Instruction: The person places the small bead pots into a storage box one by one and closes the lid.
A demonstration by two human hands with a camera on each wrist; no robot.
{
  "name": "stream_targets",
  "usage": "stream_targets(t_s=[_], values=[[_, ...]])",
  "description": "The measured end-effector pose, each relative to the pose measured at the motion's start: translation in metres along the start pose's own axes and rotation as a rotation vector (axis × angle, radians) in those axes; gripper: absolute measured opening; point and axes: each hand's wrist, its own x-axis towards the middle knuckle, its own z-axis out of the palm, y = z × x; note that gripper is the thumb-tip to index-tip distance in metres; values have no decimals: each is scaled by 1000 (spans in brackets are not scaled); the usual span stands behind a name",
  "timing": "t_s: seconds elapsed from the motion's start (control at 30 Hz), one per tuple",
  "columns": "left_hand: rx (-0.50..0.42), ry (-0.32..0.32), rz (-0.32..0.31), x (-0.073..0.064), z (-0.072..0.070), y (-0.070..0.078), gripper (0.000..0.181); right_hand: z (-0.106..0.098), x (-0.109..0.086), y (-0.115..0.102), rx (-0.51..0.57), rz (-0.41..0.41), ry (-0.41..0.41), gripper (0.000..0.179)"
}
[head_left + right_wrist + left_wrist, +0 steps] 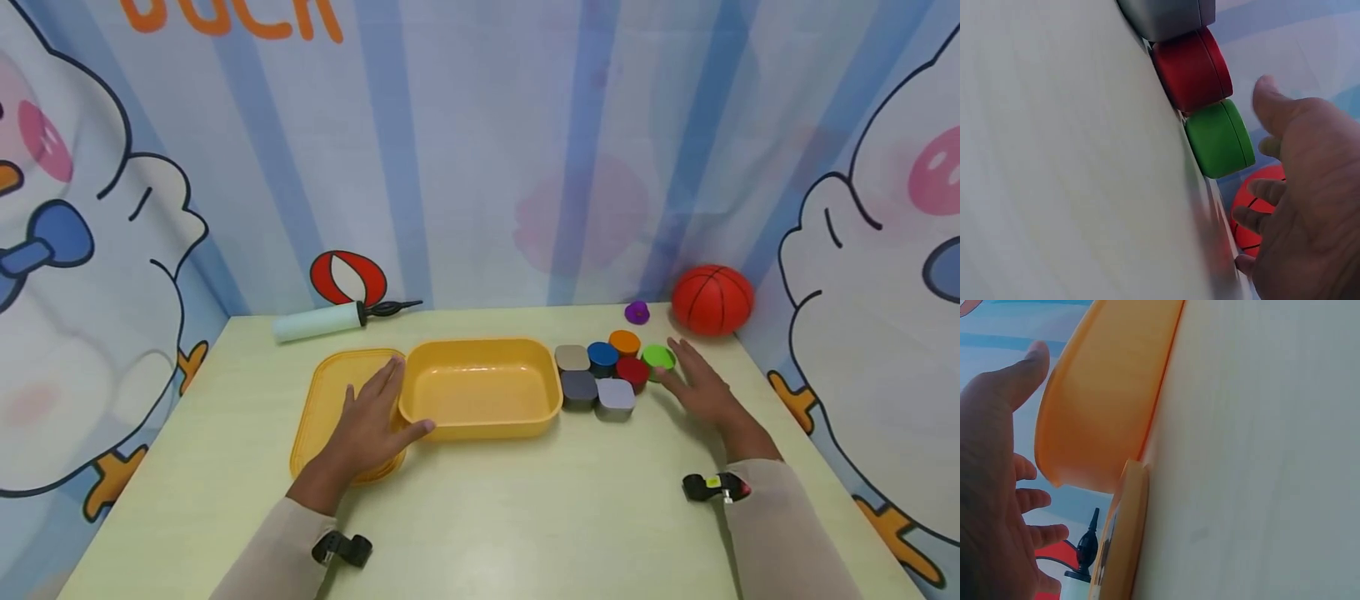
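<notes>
In the head view my left hand [372, 422], fingers spread, hovers at the left end of a yellow plastic box [480, 431]. Beneath that hand lies a flat yellow lid [318, 417], partly hidden by it. The left wrist view shows the thumb beside the box wall [1094, 419] and nothing in the grasp. My right hand [701, 387] is at the right, its fingers apart, close by a green round tin [658, 357]. A red round tin [632, 372] touches the green one. In the right wrist view the hand [1310, 194] holds nothing.
Beside the box cluster a blue tin [602, 357], an orange tin [624, 342] and several grey and beige square tins [615, 396]. Behind them are a small purple object [637, 312] and a red basketball [712, 300]. A pale hand pump [318, 322] lies at the back left.
</notes>
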Motion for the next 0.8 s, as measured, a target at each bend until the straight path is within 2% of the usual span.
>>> stream_targets(t_s=[0.1, 0.37, 0.53, 0.8], values=[[-18, 8, 7, 2, 2, 0, 104, 0, 0, 1, 15, 16, 15, 83], [-5, -9, -33, 3, 6, -3, 101, 9, 0, 6, 80, 98, 59, 73], [-6, -26, -29, 3, 5, -3, 101, 9, -2, 3, 94, 83, 103, 68], [75, -60, -47, -1, 3, -2, 101, 13, -4, 2, 125, 76, 142, 67]])
